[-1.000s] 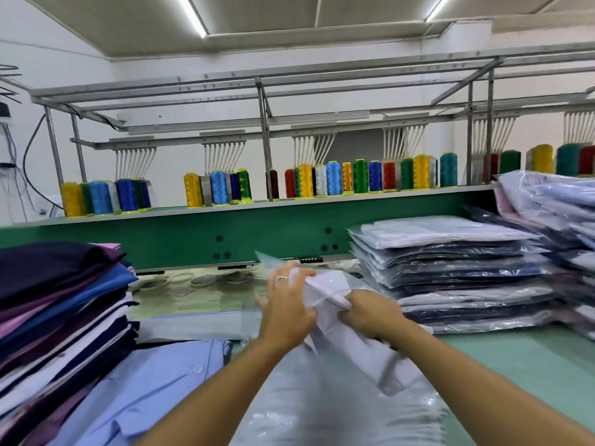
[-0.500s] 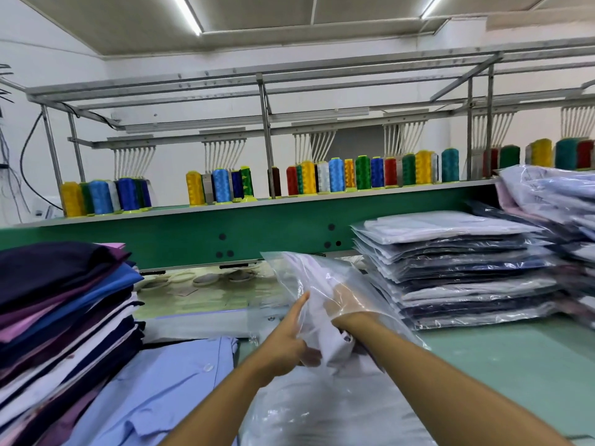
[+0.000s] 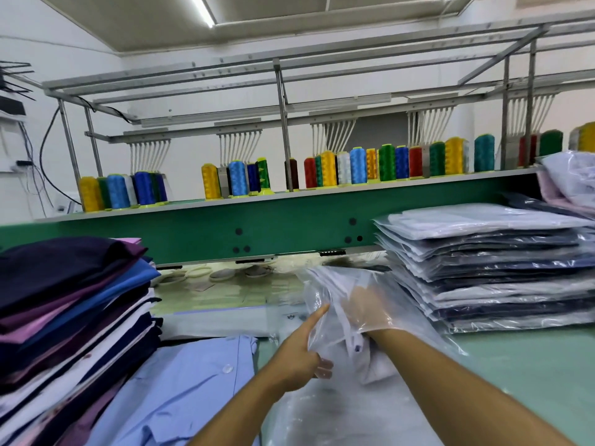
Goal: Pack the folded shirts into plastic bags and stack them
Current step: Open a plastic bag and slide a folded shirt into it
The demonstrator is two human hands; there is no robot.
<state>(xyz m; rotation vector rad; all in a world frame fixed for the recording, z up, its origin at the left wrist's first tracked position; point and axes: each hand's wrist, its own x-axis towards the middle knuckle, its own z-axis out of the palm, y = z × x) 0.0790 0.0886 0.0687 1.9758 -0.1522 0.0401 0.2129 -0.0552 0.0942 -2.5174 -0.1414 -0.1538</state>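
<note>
Bag sheathes right hand — grip unclear; left hand pinches its mouth.

Left hand gripping, thumb raised, right hand extended forward

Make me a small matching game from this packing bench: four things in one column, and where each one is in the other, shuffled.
Things
1. bagged shirts
2. unbagged folded shirts
3. thread spools
4. right hand

Places
A. lined up on the green shelf at the back
B. inside the plastic bag
C. stacked on the right side of the table
D. piled on the left side of the table

Pairs: 1-C, 2-D, 3-A, 4-B
</note>
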